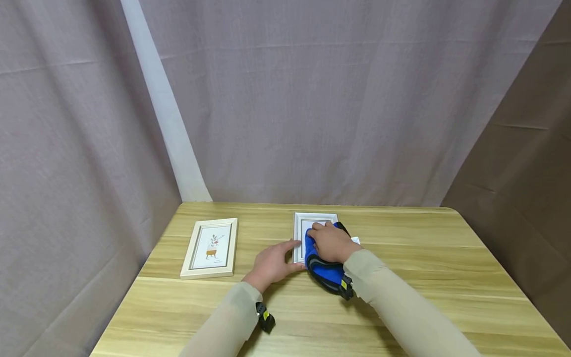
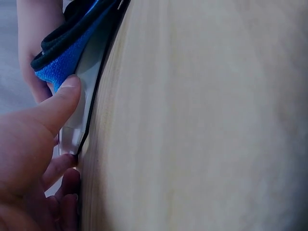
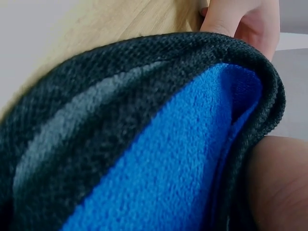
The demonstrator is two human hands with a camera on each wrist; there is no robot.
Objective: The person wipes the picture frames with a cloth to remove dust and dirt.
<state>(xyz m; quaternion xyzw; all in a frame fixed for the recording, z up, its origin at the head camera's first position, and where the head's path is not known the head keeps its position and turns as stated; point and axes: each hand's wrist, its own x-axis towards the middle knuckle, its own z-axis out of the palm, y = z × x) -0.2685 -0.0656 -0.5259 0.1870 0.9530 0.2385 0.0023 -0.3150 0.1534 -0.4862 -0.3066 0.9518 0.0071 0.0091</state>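
Note:
A white picture frame [image 1: 312, 216] lies flat near the back of the table, partly covered by a folded blue cloth with black and grey edging [image 1: 327, 271]. My right hand [image 1: 332, 243] holds the cloth against the frame's face, fingers bent over it. Around the frame's near left corner, my left hand [image 1: 273, 262] grips with thumb and fingers spread to two sides. In the left wrist view the thumb [image 2: 67, 98] lies along the frame's edge [image 2: 86, 86], with the other fingers curled by the corner. Cloth [image 3: 163, 154] fills most of the right wrist view and hides the frame there.
On the left of the wooden table [image 1: 419, 287] lies a cream picture frame [image 1: 234, 238] with a potted plant print. A small white piece [image 1: 355, 240] shows beside the right wrist. Grey curtains [image 1: 303, 124] hang behind the table and along its sides.

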